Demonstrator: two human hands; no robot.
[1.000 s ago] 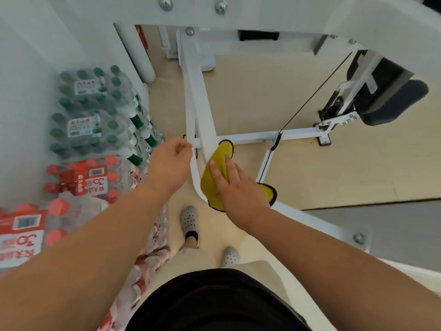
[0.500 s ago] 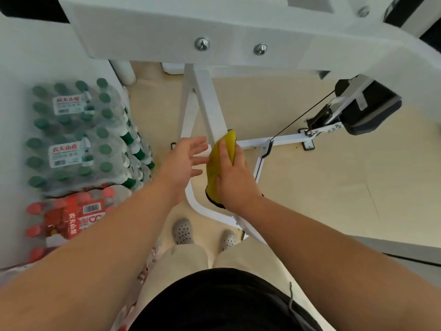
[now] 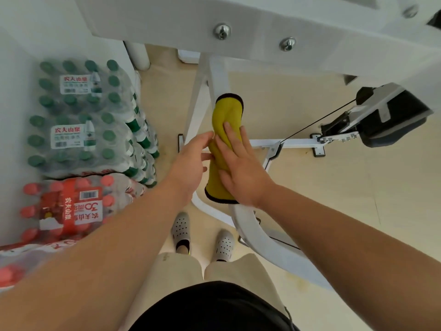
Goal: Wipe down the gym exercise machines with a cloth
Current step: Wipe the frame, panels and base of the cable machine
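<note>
Right grip (image 3: 241, 168) lies flat with straight fingers, pressing the yellow cloth (image 3: 228, 113) against the machine's slanted white frame tube (image 3: 248, 225) without clasping it. Left grip (image 3: 191, 161) holds nothing; its relaxed fingertips touch the cloth's left edge. The black-trimmed cloth lies lengthwise along the tube, below the bolted white crossbeam (image 3: 262, 17). At left, shrink-wrapped packs of green-capped water bottles (image 3: 78, 115) stand beside packs of red-capped bottles (image 3: 69, 209), by the wall. A black cable (image 3: 317, 123) runs towards a black pad (image 3: 393, 118) at right. Grey perforated shoes (image 3: 181, 231) stand on the beige floor (image 3: 358, 199).
</note>
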